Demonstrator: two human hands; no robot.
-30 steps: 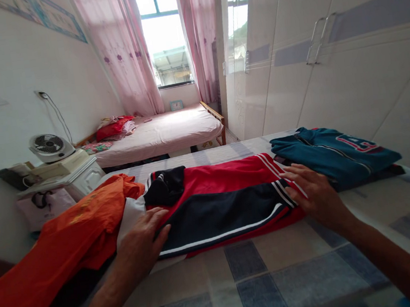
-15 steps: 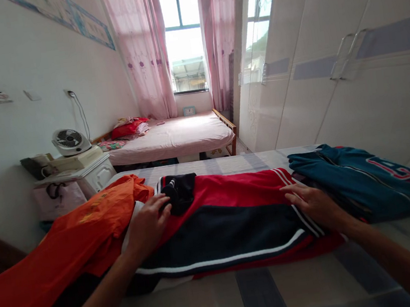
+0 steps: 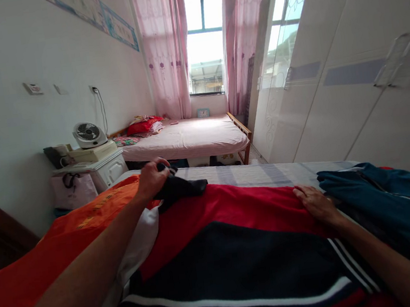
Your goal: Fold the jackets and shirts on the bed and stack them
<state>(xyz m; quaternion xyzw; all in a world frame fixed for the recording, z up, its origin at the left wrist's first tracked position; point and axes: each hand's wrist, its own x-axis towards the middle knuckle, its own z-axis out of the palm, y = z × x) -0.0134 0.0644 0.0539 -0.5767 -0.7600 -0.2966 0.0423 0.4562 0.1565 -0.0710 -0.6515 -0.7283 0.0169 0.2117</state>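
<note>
A red and navy garment (image 3: 256,252) with white stripes lies folded in front of me on the bed. My left hand (image 3: 156,177) is closed on its black part (image 3: 181,186) at the far left and holds it lifted. At the garment's far right edge, my right hand (image 3: 316,204) has its fingers curled on the red cloth. An orange garment (image 3: 97,223) lies left of it, partly under my left forearm, with some white cloth (image 3: 141,245) between. Right of my right hand lies a teal zip jacket (image 3: 388,195).
The bed has a checked sheet (image 3: 253,173). Past it, a second bed (image 3: 191,137) with pink bedding stands below the window. A nightstand (image 3: 111,168) with a fan (image 3: 89,134) is at the left, a white wardrobe (image 3: 366,117) at the right.
My left hand has closed on the black part and raised it up and away from me. My right hand has shifted to the garment's far edge. The view has turned left.
</note>
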